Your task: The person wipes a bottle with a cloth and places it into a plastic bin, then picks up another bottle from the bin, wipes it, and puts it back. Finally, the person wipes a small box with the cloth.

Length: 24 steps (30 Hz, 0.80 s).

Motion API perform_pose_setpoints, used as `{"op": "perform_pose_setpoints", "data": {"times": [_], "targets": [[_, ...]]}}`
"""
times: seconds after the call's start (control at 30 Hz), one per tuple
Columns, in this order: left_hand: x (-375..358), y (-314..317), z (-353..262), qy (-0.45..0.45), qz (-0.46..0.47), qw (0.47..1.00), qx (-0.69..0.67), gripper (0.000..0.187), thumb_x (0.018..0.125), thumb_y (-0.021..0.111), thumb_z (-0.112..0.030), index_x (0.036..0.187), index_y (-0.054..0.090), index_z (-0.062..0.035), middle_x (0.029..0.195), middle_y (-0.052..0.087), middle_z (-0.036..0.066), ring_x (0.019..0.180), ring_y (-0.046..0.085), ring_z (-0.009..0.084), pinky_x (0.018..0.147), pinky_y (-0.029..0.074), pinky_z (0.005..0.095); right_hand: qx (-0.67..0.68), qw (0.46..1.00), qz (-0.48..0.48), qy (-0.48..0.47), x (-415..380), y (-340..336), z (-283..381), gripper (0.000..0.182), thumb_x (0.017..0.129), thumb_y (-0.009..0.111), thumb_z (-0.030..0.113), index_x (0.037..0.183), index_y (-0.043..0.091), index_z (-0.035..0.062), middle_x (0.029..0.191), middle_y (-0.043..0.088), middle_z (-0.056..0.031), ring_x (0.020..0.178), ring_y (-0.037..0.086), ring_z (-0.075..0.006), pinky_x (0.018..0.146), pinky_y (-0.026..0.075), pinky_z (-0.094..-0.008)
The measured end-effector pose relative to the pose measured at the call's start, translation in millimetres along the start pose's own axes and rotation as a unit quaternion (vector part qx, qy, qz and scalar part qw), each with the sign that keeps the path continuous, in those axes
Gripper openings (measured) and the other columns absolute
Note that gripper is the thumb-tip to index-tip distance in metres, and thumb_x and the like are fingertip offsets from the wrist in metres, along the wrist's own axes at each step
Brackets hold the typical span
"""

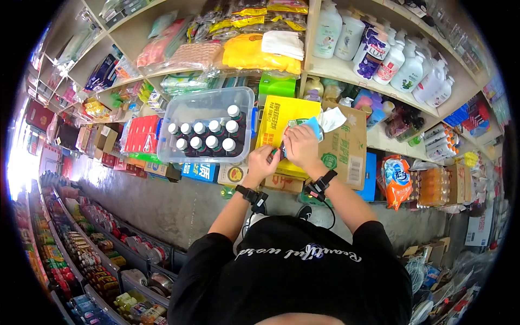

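Observation:
My left hand [264, 161] is closed at the lower edge of a yellow box [279, 116], its fingers round something small and dark that I cannot make out. Just to the right, my right hand [301, 147] pinches a light blue cloth or sheet [312, 128] over the box. A crumpled white tissue or wrapper [331, 119] lies by the blue piece. Left of the hands, a clear plastic bin [208, 103] holds several dark bottles with white caps [212, 142]. The yellow box rests by a brown cardboard carton [352, 141].
Shelves behind hold pump bottles [374, 51], yellow packages [254, 51] and a folded white cloth [283, 44]. Red boxes [142, 135] stand left of the bin. An orange bag [397, 179] sits at the right. Racks of goods [103, 254] line the lower left.

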<state>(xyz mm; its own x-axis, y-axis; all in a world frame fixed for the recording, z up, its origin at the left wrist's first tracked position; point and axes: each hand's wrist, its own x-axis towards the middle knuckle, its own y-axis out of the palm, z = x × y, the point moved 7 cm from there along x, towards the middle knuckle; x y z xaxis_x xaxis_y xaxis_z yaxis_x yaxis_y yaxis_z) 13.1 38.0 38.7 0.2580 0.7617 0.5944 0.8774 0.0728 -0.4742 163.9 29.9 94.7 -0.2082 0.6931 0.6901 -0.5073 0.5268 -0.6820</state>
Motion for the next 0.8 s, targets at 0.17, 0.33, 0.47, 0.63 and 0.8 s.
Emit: {"op": "perform_pose_setpoints", "data": {"times": [0.17, 0.33, 0.47, 0.63, 0.8], "targets": [[-5, 3, 8, 0.009, 0.040, 0.998, 0.038, 0.016, 0.084, 0.072, -0.015, 0.088, 0.071, 0.0004, 0.077, 0.066, 0.017, 0.067, 0.066, 0.0355, 0.060, 0.053, 0.0408, -0.024, 1.000, 0.002, -0.015, -5, 9, 22, 0.020, 0.090, 0.064, 0.017, 0.089, 0.070, -0.0020, 0.095, 0.072, -0.0160, 0.098, 0.066, -0.0310, 0.096, 0.049, -0.0451], [-4, -2, -1, 0.031, 0.041, 0.999, -0.001, 0.018, 0.083, 0.076, -0.017, 0.090, 0.072, -0.0011, 0.079, 0.067, 0.016, 0.068, 0.067, 0.0358, 0.062, 0.054, 0.0410, -0.011, 0.997, -0.001, -0.074, -17, -2, 19, 0.021, 0.089, 0.064, 0.015, 0.101, 0.071, -0.0007, 0.105, 0.073, -0.0154, 0.106, 0.067, -0.0315, 0.100, 0.050, -0.0454], [-2, -5, -8, 0.015, 0.037, 0.999, -0.021, 0.021, 0.083, 0.079, -0.019, 0.092, 0.073, -0.0018, 0.080, 0.069, 0.015, 0.070, 0.069, 0.0350, 0.063, 0.056, 0.0407, 0.005, 0.997, 0.008, -0.075, -16, -28, -12, 0.020, 0.091, 0.063, 0.014, 0.105, 0.071, 0.0014, 0.107, 0.073, -0.0143, 0.106, 0.067, -0.0327, 0.101, 0.051, -0.0472], [-1, -6, -10, 0.019, 0.026, 0.999, -0.032, 0.018, 0.085, 0.077, -0.016, 0.093, 0.072, -0.0003, 0.079, 0.068, 0.016, 0.068, 0.068, 0.0346, 0.062, 0.054, 0.0398, 0.003, 0.997, 0.023, 0.069, -8, -36, -65, 0.020, 0.096, 0.058, 0.016, 0.094, 0.072, 0.0021, 0.095, 0.074, -0.0147, 0.093, 0.069, -0.0345, 0.090, 0.054, -0.0473], [-2, -6, -10, 0.023, 0.015, 0.999, -0.028, 0.017, 0.085, 0.076, -0.014, 0.091, 0.071, 0.0000, 0.077, 0.067, 0.016, 0.066, 0.067, 0.0350, 0.061, 0.054, 0.0397, -0.042, 0.968, 0.045, 0.242, -9, -27, -79, 0.036, 0.102, 0.050, 0.024, 0.083, 0.070, 0.0023, 0.084, 0.073, -0.0190, 0.075, 0.071, -0.0384, 0.071, 0.056, -0.0502]]}}
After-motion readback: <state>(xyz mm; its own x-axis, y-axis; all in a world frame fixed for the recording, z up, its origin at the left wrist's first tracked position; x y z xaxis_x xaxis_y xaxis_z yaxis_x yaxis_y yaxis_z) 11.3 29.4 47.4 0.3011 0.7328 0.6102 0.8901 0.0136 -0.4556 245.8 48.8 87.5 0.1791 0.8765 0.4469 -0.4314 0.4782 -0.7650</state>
